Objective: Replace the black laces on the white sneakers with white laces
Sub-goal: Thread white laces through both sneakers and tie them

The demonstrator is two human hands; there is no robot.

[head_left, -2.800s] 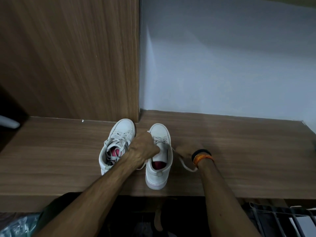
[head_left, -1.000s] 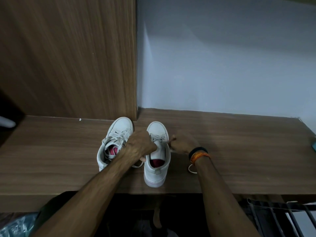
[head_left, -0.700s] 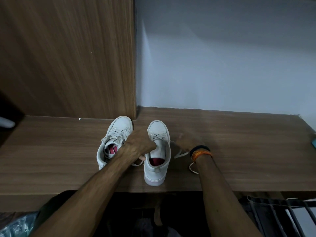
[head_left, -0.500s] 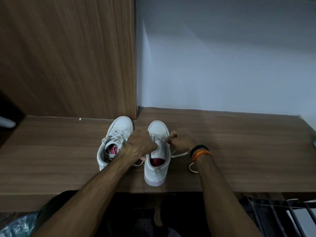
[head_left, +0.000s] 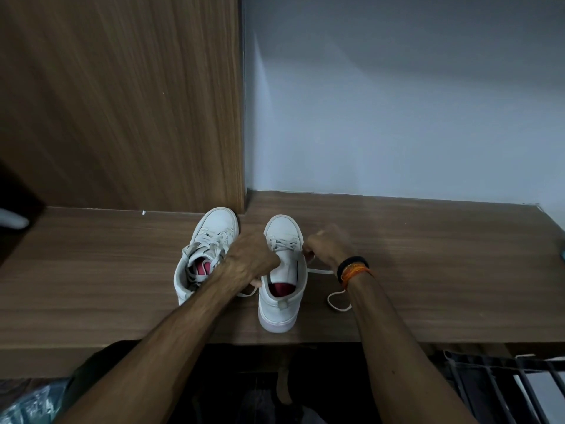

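Two white sneakers stand side by side on a wooden shelf [head_left: 428, 270]. The left sneaker [head_left: 211, 240] is fully laced in white. The right sneaker [head_left: 282, 298] has white lace only across its front eyelets. My left hand [head_left: 252, 258] grips the right sneaker's left collar and tongue. At that shoe's right eyelet edge my right hand [head_left: 328, 246] pinches the white lace [head_left: 334, 298]. The lace's loose end curls on the shelf beside my right wrist. No black lace is in view.
A wooden cabinet side [head_left: 122, 102] rises behind the left sneaker, and a pale wall [head_left: 397, 102] behind the right one. The shelf's front edge lies just below the shoes. A dark wire rack [head_left: 501, 387] sits below at the right.
My right hand pulled the lace out to the right, then came back to the right sneaker's eyelet edge. My left hand has kept its hold on the shoe.
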